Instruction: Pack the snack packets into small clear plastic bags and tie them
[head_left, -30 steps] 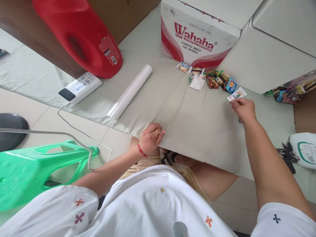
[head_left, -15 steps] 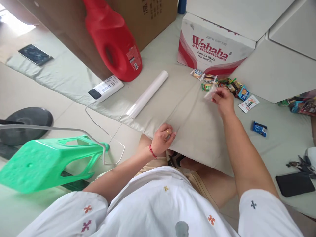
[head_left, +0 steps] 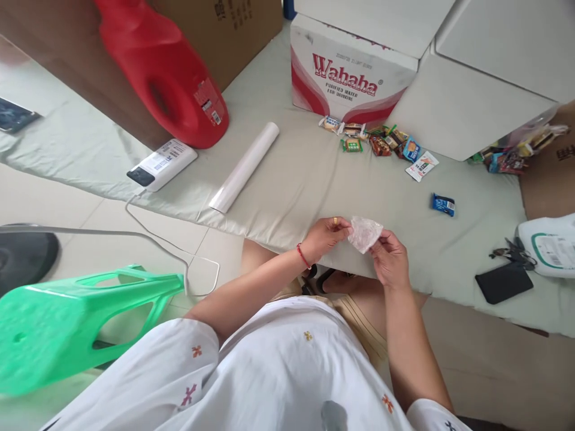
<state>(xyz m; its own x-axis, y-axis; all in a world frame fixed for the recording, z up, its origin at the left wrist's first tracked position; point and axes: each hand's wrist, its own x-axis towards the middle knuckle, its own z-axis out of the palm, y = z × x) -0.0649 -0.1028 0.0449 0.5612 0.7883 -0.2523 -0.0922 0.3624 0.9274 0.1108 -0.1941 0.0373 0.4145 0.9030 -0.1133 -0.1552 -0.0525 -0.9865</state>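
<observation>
Holding a small clear bag [head_left: 365, 232] now — my left hand [head_left: 324, 234] and right hand [head_left: 390, 261] each pinch a side. Before, only the right had it, by the snack packets [head_left: 381, 140].

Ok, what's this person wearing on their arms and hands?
Both arms are bare below short white sleeves printed with small crosses. The left hand has a gold ring, with a red string bracelet at its wrist. The right hand wears nothing.

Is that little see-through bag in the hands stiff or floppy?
Probably floppy: the bag looks crumpled between the left hand and right hand. Likely very light too, since fingertips alone hold it up. It may feel slippery, being thin clear plastic.
</observation>
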